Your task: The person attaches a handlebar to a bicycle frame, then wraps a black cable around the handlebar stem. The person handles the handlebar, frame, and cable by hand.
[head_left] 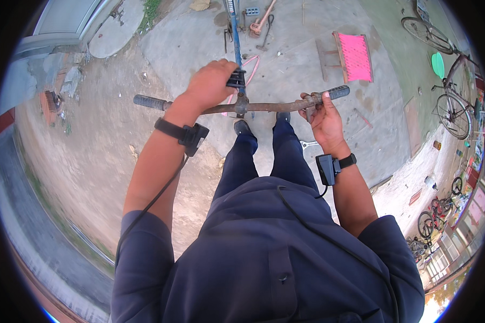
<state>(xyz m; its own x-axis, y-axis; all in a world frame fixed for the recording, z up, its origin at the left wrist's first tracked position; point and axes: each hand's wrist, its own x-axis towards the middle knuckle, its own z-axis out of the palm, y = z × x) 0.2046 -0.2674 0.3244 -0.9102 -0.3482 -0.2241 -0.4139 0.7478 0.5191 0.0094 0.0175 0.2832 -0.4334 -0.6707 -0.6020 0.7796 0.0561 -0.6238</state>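
A rusty bicycle handlebar runs crosswise in front of me, with a black grip at the left end and another grip at the right. My left hand is closed on a black slatted part just above the handlebar's centre stem; its exact kind is unclear. With thumb and fingers, my right hand grips the bar beside the right grip, at a small metal lever-like piece. Beyond the stem stretches the blue frame tube.
A pink-webbed stool lies to the right of the frame. Tools lie on the concrete ahead, including a red pipe wrench. A spanner is by my right leg. More bicycles stand along the right side, near a green basin.
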